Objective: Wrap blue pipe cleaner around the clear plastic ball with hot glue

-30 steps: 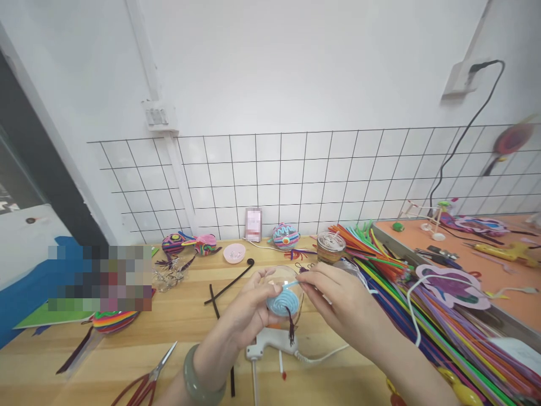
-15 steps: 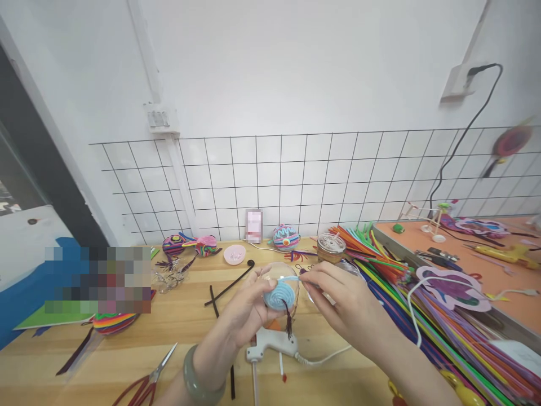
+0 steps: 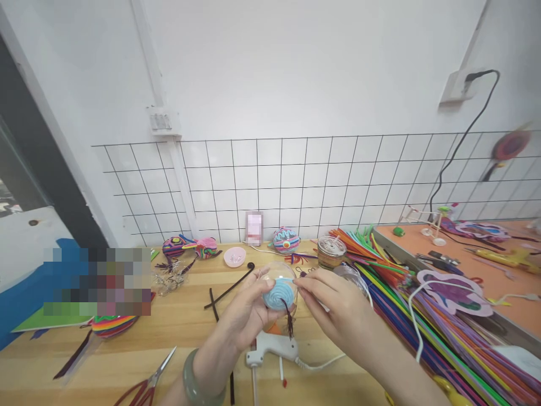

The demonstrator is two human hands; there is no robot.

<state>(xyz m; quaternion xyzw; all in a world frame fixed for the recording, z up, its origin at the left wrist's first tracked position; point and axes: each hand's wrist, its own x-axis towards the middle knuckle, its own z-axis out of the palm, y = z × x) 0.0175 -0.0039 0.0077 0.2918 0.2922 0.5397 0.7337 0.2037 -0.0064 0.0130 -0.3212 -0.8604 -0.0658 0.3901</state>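
Cluttered wooden table, left hand cupping blue spiral ball, right hand pinching its strand, glue gun beneath

Bare forearms; a grey-green bangle circles the left wrist

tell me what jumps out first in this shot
The two hands in the middle draw the eye: the left hand holds a clear ball bearing a blue coil, and the right hand pinches the coil's edge. To the right, a bright heap of pipe cleaners sprawls over the table. A white glue gun lies just below the hands.
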